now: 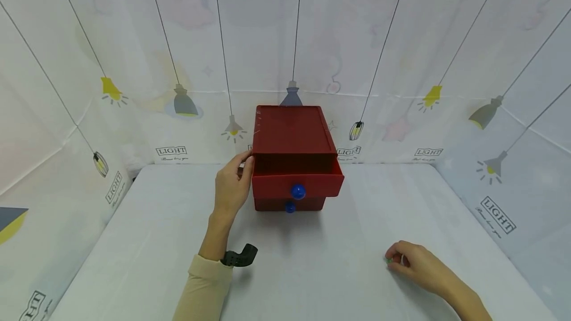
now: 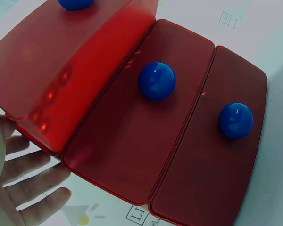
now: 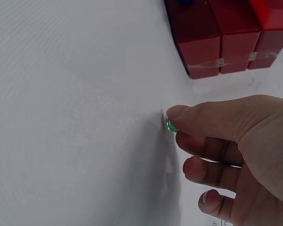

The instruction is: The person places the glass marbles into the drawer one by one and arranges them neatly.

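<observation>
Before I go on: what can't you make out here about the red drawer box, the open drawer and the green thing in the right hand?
- Open top drawer: its inside is dark in the head view; contents unclear.
- Green thing: too small, mostly covered by the right hand; what it is stays unclear.
- Left hand: cut off in the left wrist view.
- Drawer box: its back is hidden.

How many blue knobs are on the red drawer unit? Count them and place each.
3. On the red drawer unit, one blue knob each: pulled-out top drawer, middle drawer, bottom drawer. The head view shows only two.
</observation>
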A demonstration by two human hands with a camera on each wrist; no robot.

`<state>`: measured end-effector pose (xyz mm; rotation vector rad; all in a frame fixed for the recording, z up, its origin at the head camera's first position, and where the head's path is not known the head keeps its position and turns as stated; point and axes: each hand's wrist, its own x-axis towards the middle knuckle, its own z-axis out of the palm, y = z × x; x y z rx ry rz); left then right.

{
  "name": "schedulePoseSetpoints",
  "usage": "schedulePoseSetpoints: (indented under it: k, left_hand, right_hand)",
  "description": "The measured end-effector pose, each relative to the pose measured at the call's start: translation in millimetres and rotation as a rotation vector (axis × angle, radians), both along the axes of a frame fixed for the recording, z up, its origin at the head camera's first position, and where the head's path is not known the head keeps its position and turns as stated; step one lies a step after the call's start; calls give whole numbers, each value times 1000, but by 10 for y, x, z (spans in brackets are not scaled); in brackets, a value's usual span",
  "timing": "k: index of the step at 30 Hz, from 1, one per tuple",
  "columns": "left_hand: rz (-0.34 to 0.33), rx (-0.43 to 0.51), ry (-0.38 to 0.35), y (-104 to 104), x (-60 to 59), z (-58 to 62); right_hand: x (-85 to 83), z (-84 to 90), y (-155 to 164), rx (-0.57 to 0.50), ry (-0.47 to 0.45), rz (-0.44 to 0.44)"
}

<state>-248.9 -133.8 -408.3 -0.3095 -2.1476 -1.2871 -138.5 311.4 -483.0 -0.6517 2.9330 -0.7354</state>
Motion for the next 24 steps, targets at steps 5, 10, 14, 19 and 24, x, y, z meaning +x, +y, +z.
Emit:
schedulePoseSetpoints:
  k: [5,10,14,19,24]
  left_hand:
    - [-6,2,-3,1,0,-6]
    - [-6,3,2,-1,-3,-7]
    - [-2,2,5,-1,-3,-10]
    - [-3,4,6,-2,-8,-11]
    - [-7,2,14,-8,-13,-11]
  right_hand:
    - [-17,-25,12,12,-35,-15]
    - [-33,1,-29,23,-1,-28]
    - [-32,100,-100,36,47,-39]
    - [-21,252,-182,47,111,-61]
    - [15,369,-239,31,213,-51]
